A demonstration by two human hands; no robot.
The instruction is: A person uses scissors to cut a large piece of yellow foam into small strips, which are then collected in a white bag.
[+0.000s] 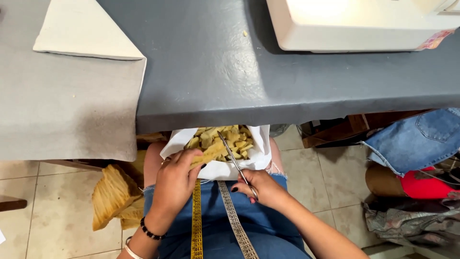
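Yellow foam strip (pixel 209 154) is pinched in left hand (pixel 176 181) over lap, above white bag (pixel 261 148) of foam offcuts (pixel 225 140). Scissors (pixel 233 160) are gripped shut-fisted by right hand (pixel 261 188), blades parted at strip. Foam judged v. light, soft, squashy; best held near cut end.

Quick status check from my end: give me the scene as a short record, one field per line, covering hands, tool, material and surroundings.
left hand: pinches a yellow foam strip over the lap
right hand: holds scissors, blades open at the strip
bag: white, on the lap, full of small foam pieces
tape measure: yellow, hangs down over the denim lap
table: grey, with a grey cloth at left and a white sewing machine at the far edge
floor: tiled, a larger foam chunk at left, piled clothes at right
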